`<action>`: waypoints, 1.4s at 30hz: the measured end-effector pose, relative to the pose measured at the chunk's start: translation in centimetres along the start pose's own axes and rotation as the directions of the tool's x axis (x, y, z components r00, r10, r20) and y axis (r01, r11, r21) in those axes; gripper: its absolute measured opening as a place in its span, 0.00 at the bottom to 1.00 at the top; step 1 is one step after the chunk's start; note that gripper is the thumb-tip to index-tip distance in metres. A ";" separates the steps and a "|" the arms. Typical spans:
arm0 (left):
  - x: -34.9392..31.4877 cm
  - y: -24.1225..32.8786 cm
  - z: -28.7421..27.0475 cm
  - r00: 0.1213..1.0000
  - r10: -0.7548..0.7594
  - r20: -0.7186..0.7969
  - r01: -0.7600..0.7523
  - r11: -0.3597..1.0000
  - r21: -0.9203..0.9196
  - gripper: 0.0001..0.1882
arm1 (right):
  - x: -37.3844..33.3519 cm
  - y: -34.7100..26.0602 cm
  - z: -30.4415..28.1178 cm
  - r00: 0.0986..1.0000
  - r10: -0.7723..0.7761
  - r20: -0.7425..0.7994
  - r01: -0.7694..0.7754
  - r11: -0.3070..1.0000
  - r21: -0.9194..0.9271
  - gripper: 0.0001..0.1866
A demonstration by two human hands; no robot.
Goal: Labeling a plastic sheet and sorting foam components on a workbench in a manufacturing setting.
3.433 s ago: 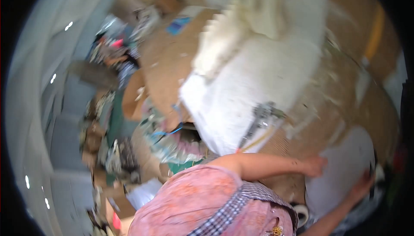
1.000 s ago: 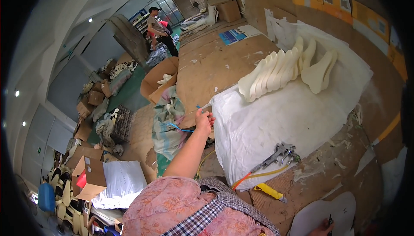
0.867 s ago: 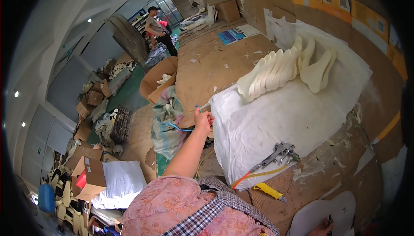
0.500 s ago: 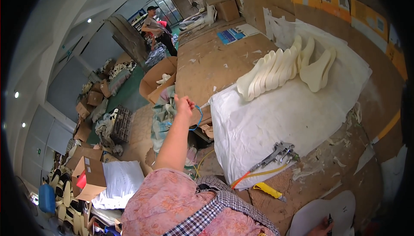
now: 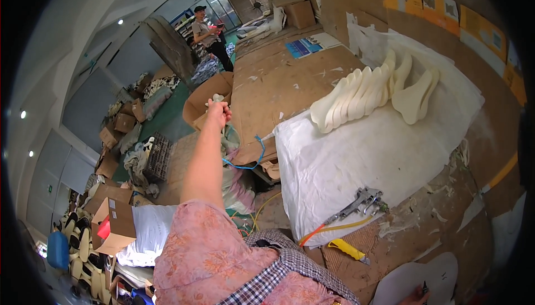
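My left arm stretches forward, and my left hand (image 5: 219, 114), fingers curled in, is at the rim of an open cardboard box (image 5: 196, 103). Small off-white pieces (image 5: 218, 98) show just beyond the knuckles. Whether the fingers hold anything is hidden. At the lower right edge my right hand (image 5: 413, 296) is closed round a dark pen-like tool, over a white sheet (image 5: 443, 271) with a small mark on it. A row of overlapping cream insoles (image 5: 351, 98) stands on a white plastic sheet (image 5: 340, 160). A metal spray gun (image 5: 362, 202) lies at that sheet's near edge.
A yellow utility knife (image 5: 348, 250) lies in front of the spray gun. Blue cord (image 5: 262, 150) loops off the table edge above bundled cloth. A blue printed sheet (image 5: 305, 47) lies farther back. Another person (image 5: 209, 37) stands at the back. Boxes and a black crate (image 5: 159, 157) are at left.
My left hand has moved left and farther out, from beside the blue cord to the cardboard box. The cord now hangs apart from the hand. The person at the back has raised an arm.
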State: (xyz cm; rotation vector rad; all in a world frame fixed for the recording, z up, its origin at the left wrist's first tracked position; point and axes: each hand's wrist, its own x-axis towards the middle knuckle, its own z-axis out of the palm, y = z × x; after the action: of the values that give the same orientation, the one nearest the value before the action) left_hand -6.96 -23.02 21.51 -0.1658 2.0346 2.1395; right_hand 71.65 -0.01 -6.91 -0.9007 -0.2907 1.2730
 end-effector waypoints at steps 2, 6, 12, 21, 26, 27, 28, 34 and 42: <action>0.9 0.9 -0.3 1.000 -0.020 0.020 0.019 0.998 0.056 0.49 | -0.3 0.1 0.5 0.999 -0.039 0.005 0.039 0.999 0.014 0.08; 2.3 2.4 -1.1 0.996 -0.068 0.053 0.063 0.993 0.095 0.47 | -0.9 0.2 1.7 0.996 -0.094 -0.004 0.094 0.995 0.016 0.06; 2.8 3.0 -0.9 0.995 -0.083 0.056 0.076 0.991 0.108 0.30 | -1.4 -0.6 2.9 0.995 -0.103 -0.001 0.103 0.995 -0.017 0.05; 1.3 -3.8 -0.4 0.996 -0.090 0.028 0.084 0.980 0.180 0.04 | -1.3 -0.6 2.0 0.995 -0.056 -0.080 0.056 0.998 -0.010 0.05; 1.7 -12.0 -3.8 0.927 -0.375 0.014 0.366 0.910 0.194 0.10 | -1.5 -0.6 2.6 0.999 -0.038 -0.018 0.038 0.999 0.012 0.07; 1.4 -13.9 -4.2 0.927 -0.375 -0.009 0.370 0.909 0.194 0.12 | -1.3 -0.5 2.4 0.999 -0.040 -0.023 0.040 0.999 0.009 0.07; 0.6 -15.5 -3.8 0.923 -0.386 -0.002 0.378 0.904 0.200 0.12 | -1.3 -0.7 2.1 0.999 -0.025 -0.029 0.026 1.000 0.014 0.07; -2.9 -19.2 -5.3 0.841 -0.538 -0.064 0.532 0.796 0.290 0.11 | -1.5 -0.6 2.9 0.997 0.006 -0.072 -0.002 0.999 0.048 0.06; -5.4 -19.9 -3.5 0.874 -0.476 -0.099 0.475 0.792 0.385 0.08 | 0.2 -0.3 -0.2 1.000 0.016 -0.012 -0.015 0.998 0.056 0.05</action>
State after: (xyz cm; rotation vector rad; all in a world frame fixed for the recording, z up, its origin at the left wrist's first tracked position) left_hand 2.34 -25.93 3.01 -0.5500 2.0924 1.3934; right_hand 72.03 0.06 -6.85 -0.8640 -0.2377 1.2832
